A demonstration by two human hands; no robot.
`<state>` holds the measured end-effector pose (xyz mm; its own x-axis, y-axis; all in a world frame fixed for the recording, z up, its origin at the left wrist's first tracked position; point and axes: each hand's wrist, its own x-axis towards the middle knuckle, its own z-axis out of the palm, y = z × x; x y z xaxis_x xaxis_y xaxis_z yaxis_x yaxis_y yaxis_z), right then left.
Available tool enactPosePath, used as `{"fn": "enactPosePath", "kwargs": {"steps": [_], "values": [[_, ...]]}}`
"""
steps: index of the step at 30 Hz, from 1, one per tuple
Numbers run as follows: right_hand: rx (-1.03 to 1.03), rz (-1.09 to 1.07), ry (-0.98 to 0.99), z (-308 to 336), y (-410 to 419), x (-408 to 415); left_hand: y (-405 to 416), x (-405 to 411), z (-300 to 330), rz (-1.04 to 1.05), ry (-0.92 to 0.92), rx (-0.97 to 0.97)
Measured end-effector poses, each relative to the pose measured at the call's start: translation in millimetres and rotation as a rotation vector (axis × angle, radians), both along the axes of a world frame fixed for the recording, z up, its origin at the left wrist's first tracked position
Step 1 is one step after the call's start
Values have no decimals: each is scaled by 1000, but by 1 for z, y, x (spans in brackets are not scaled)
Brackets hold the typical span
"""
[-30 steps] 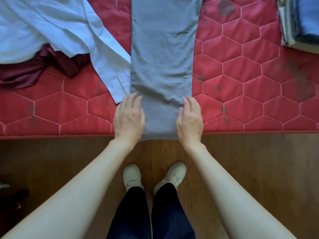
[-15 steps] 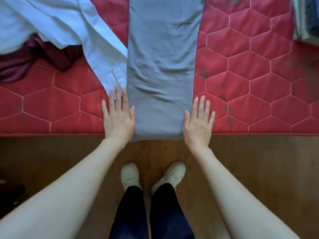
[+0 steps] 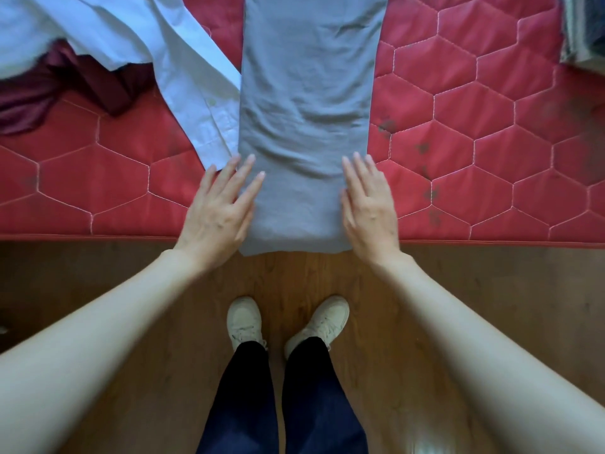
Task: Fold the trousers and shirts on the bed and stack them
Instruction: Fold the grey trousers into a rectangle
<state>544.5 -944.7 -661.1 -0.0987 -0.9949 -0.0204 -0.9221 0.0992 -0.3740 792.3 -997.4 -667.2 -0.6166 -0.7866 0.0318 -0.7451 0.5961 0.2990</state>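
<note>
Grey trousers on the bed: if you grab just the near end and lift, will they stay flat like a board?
Probably not. The grey trousers show soft wrinkles, so they would likely droop. Their near end already hangs over the edge of the red mattress, hinting at limp cloth. They look thin, so probably light.

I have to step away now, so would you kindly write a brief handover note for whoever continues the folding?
Left hand: open, fingers flat on the left edge of the grey trousers.
Right hand: open, flat along their right edge.
Done: trousers lie in one long narrow strip on the bed; a folded stack sits far right.
Left: fold the strip, stack it, then the white shirt and the maroon garment.
</note>
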Motion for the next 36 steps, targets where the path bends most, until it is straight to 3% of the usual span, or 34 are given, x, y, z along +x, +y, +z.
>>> {"fn": "enactPosePath", "kwargs": {"steps": [3, 7, 12, 15, 17, 20, 24, 30, 36], "values": [[63, 26, 28, -11, -37, 37, -18, -46, -4, -3, -42, 7], [184, 24, 226, -37, -67, 36, -57, -73, -24, 42, -205, 55], [218, -286, 224, -40, -30, 0, -36, -56, -32, 346, -241, 116], [259, -357, 210, -32, -29, 0, -22, -56, -32, 424, -290, 132], [220, -324, 226, -27, -45, 7, -28, -57, -32, 407, -298, 129], [117, -108, 188, -24, -89, 23, -51, -58, -30, 251, -289, 41], [166, 48, 235, -37, -131, 25, -81, -58, -29, 108, -235, 43], [146, -227, 198, -41, -71, -19, -46, -29, -27, 248, -147, 162], [183, -209, 25, -18, 1, -10, 24, -21, -7, 421, -66, 242]]}}
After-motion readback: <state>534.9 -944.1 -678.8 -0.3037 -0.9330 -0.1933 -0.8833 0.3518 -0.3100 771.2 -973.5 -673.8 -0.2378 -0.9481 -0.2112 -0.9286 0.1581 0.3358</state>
